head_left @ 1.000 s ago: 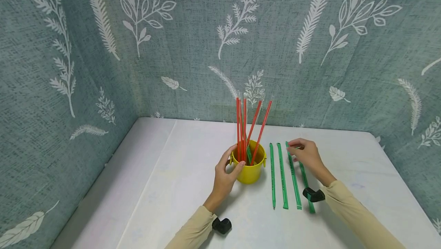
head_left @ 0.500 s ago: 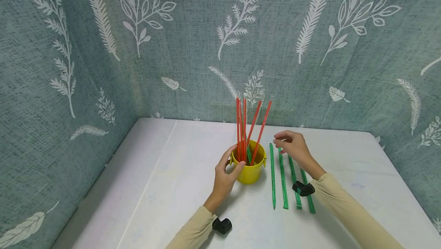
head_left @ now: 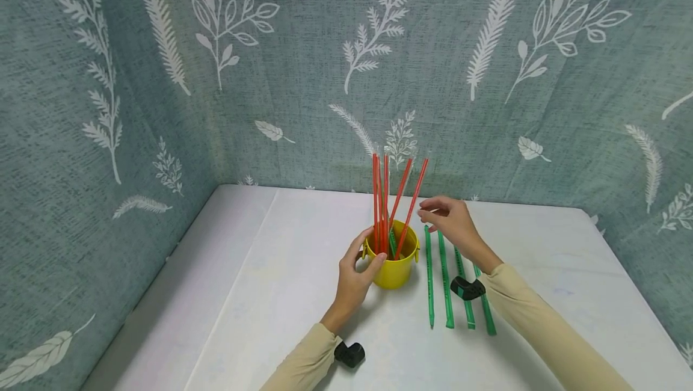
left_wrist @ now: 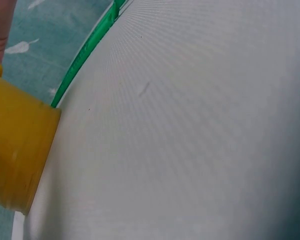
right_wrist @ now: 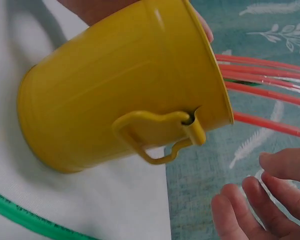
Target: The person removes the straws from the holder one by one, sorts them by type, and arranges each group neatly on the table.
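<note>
Tall red straws [head_left: 412, 209], easily knocked

The left hand [head_left: 353, 283] grips the left side of the yellow bucket [head_left: 393, 274] holding them on the table [head_left: 271, 295]. Just to their right, at the far ends of four green straws [head_left: 430, 283], hangs the right hand [head_left: 457, 225], fingers loosely bent, seemingly holding nothing. A careless sideways brush could push the red straws askew, or tip the bucket should the left hand's grip slacken.

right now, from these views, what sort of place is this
Probably a curtained-off tabletop recording spot: teal fabric printed with white leaves hangs behind a white rectangular table, and a small black camera-like device is worn on each wrist.
</note>
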Demonstrator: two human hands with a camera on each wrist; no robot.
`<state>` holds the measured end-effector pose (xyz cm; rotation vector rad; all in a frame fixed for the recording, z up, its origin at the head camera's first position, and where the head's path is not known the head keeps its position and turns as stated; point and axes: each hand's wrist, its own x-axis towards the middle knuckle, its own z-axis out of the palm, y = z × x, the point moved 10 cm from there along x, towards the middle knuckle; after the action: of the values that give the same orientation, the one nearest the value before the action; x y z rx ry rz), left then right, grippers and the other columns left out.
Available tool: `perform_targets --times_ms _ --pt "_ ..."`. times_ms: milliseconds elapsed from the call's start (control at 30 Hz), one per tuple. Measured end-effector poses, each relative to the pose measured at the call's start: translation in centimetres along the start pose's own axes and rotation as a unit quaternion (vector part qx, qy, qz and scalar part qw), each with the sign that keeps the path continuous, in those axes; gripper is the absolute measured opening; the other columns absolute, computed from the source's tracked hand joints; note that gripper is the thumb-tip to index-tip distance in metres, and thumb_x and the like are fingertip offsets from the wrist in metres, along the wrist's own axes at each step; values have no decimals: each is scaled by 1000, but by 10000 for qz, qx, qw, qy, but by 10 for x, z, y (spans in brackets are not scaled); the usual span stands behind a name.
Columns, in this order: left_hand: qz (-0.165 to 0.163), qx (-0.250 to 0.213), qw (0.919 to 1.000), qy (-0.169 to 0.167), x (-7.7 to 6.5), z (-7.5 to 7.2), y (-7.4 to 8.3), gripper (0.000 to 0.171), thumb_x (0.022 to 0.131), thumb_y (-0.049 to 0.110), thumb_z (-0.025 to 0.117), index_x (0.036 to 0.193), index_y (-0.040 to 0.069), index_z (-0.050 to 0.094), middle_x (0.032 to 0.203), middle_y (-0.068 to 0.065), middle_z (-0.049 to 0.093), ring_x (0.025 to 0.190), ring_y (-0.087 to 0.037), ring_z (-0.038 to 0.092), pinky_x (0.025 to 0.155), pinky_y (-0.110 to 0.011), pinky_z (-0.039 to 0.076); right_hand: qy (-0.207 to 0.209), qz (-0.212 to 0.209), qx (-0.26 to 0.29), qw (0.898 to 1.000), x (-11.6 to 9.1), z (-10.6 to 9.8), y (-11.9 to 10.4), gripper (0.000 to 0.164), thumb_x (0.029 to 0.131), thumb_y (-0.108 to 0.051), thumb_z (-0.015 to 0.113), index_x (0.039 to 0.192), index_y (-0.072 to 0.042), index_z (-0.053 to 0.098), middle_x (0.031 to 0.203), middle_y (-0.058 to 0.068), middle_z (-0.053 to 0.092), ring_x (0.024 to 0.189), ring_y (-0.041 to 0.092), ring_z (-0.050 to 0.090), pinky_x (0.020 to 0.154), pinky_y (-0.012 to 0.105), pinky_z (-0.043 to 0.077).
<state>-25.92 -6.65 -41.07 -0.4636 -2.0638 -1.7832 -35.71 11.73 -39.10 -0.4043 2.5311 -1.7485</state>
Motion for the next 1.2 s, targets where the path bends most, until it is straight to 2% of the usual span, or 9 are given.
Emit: perform_targets --times_ms 333,433,467,733,900,1033,1100,1200 --pt "-12 66 10000 31 0 -1 -5 48 85 16 58 130 11 41 131 -2 43 119 -15 39 87 -45 35 -381 -547 143 9977 10 18 -18 24 86 -18 56 105 -4 57 98 14 59 82 27 60 62 37 51" --pt "-6 62 10000 31 0 -1 -4 48 85 16 58 130 11 41 131 -2 44 119 -16 39 87 -45 36 -487 -638 247 9965 12 22 -22 25 87 -17 56 107 -3 57 101 15 59 82 28 59 62 36 51" --pt "10 41 10000 28 0 -1 0 48 85 14 57 130 8 41 131 -5 44 119 -18 39 87 -46 35 -494 -649 273 9963 13 23 -23 26 86 -17 56 108 -3 57 101 15 59 83 29 59 62 36 51" --pt "90 53 9999 48 0 -1 -1 48 85 14 57 130 8 41 131 -6 44 119 -19 39 86 -47 36 -632 -643 242 9956 16 34 -27 21 85 -17 58 104 -7 57 100 12 59 84 27 59 64 36 50" --pt "123 174 9997 97 1 0 -20 49 84 18 59 130 16 42 131 2 44 119 -15 39 85 -43 37 -626 -557 178 9963 18 39 -26 19 85 -13 58 103 -5 59 99 12 59 84 31 59 64 36 50" --pt "80 250 9996 96 1 1 -33 50 84 23 59 131 22 41 131 8 43 119 -12 39 86 -40 38 -625 -440 30 9971 22 43 -24 20 85 -13 57 103 -5 60 97 12 60 81 26 60 63 35 50" --pt "64 237 9996 101 1 1 -32 49 84 23 59 131 23 41 131 9 43 119 -11 39 86 -40 37 -625 -408 -30 9972 24 44 -23 22 85 -14 57 105 -5 60 97 11 61 80 23 60 62 34 50" --pt "109 138 9998 101 1 0 -19 49 84 19 59 130 17 42 131 4 44 118 -14 40 86 -43 37 -647 -370 -16 9972 27 46 -21 24 85 -17 58 105 -5 60 98 11 61 80 21 60 62 33 50"
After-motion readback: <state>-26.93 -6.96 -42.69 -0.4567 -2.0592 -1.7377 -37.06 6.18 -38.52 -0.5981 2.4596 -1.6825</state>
